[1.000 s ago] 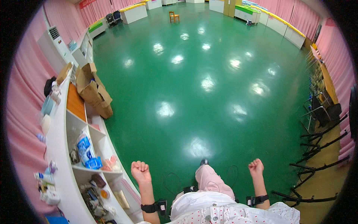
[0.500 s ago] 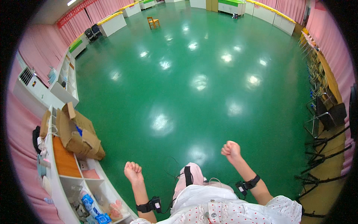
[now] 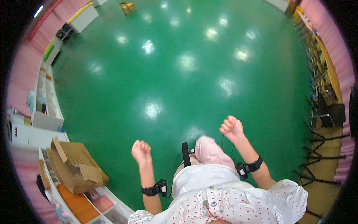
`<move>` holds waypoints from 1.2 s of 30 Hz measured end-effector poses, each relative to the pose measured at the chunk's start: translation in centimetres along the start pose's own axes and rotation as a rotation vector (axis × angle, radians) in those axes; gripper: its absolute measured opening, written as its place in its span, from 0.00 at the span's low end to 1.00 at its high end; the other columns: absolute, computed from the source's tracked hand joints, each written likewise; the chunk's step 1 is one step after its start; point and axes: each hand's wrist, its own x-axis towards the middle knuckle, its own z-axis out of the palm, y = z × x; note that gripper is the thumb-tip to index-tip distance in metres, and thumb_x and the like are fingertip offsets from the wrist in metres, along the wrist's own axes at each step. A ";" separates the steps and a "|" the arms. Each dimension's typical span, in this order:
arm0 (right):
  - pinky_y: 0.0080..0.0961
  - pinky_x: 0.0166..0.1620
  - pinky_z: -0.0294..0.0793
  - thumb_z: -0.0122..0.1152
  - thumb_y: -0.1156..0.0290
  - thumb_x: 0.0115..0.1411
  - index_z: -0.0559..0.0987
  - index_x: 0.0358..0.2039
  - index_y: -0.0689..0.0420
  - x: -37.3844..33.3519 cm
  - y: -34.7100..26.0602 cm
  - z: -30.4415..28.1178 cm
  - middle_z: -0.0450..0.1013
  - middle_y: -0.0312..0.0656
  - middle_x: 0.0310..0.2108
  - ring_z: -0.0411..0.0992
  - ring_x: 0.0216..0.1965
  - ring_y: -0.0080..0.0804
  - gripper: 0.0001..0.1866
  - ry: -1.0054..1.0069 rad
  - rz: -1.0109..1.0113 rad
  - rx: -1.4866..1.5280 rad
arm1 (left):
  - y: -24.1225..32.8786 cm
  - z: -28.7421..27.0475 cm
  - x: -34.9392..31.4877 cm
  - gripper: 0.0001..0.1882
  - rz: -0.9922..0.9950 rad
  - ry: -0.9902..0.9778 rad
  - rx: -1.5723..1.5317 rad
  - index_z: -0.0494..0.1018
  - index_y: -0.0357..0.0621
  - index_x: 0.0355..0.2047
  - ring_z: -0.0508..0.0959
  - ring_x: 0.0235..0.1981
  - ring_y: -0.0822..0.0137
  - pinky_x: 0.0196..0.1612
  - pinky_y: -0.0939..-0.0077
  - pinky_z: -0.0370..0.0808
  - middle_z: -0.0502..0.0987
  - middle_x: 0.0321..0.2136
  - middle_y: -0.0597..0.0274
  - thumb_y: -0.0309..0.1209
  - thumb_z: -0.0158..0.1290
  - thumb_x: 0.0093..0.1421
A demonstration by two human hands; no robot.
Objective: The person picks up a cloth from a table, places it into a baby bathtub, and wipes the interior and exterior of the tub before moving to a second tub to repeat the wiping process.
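Here, we are viewing the left hand (image 3: 141, 151) and right hand (image 3: 232, 129) balled into fists, well apart, with the cardboard box (image 3: 81, 162) against the left-hand white shelf unit (image 3: 119, 203), presumably light, stiff yet crushable, best gripped by opposite sides.

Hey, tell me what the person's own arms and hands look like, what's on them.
The left hand and right hand wear no gloves. Each forearm has a black strap carrying a small, boxy black device with a pale patch. The sleeves are short and white with red dots.
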 end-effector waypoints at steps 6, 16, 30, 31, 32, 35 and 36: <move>0.22 0.22 0.56 0.42 0.76 0.51 0.65 0.18 0.55 16.2 -4.6 6.0 0.56 0.32 0.11 0.53 0.14 0.23 0.06 -0.292 0.140 0.258 | -0.1 12.0 18.3 0.10 -0.198 -0.406 -0.362 0.57 0.47 0.15 0.53 0.14 0.75 0.18 0.83 0.54 0.55 0.12 0.68 0.20 0.38 0.50; 0.31 0.39 0.69 0.33 0.61 0.60 0.65 0.45 0.58 46.7 -10.3 19.1 0.71 0.46 0.35 0.70 0.37 0.36 0.19 -0.232 0.349 0.127 | 10.5 19.1 44.2 0.18 -0.029 -0.317 -0.267 0.64 0.44 0.42 0.65 0.33 0.67 0.38 0.70 0.64 0.67 0.35 0.62 0.25 0.44 0.48; 0.25 0.30 0.63 0.36 0.54 0.59 0.69 0.30 0.57 86.8 -23.3 33.3 0.63 0.38 0.22 0.62 0.25 0.28 0.19 0.004 0.075 -0.128 | 14.6 39.4 91.4 0.10 -0.129 -0.279 -0.227 0.63 0.45 0.32 0.60 0.24 0.70 0.31 0.74 0.60 0.60 0.23 0.66 0.37 0.43 0.53; 0.25 0.31 0.63 0.37 0.53 0.58 0.69 0.30 0.57 89.7 -24.9 33.5 0.64 0.38 0.22 0.62 0.26 0.29 0.20 0.049 0.009 -0.143 | 14.3 42.3 95.7 0.12 -0.194 -0.366 -0.189 0.64 0.45 0.32 0.60 0.25 0.70 0.32 0.74 0.60 0.61 0.24 0.66 0.39 0.42 0.55; 0.26 0.32 0.63 0.37 0.53 0.58 0.69 0.30 0.57 92.7 -26.5 33.4 0.64 0.39 0.23 0.63 0.27 0.29 0.20 0.080 -0.021 -0.115 | 13.9 45.4 99.5 0.12 -0.189 -0.374 -0.178 0.64 0.45 0.32 0.60 0.25 0.70 0.32 0.74 0.60 0.61 0.24 0.66 0.39 0.42 0.55; 0.26 0.35 0.64 0.39 0.54 0.57 0.69 0.33 0.57 102.4 -32.6 33.1 0.66 0.40 0.26 0.64 0.30 0.30 0.19 0.107 -0.077 -0.018 | 13.0 54.0 109.9 0.14 -0.322 -0.416 -0.095 0.65 0.45 0.33 0.63 0.27 0.69 0.33 0.74 0.61 0.64 0.27 0.65 0.41 0.40 0.55; 0.26 0.35 0.64 0.39 0.54 0.57 0.68 0.34 0.57 103.2 -33.7 33.9 0.66 0.40 0.27 0.64 0.30 0.30 0.19 0.207 -0.080 0.045 | 12.9 54.8 111.0 0.15 -0.363 -0.370 -0.072 0.66 0.45 0.34 0.64 0.29 0.68 0.34 0.73 0.62 0.65 0.28 0.64 0.42 0.40 0.55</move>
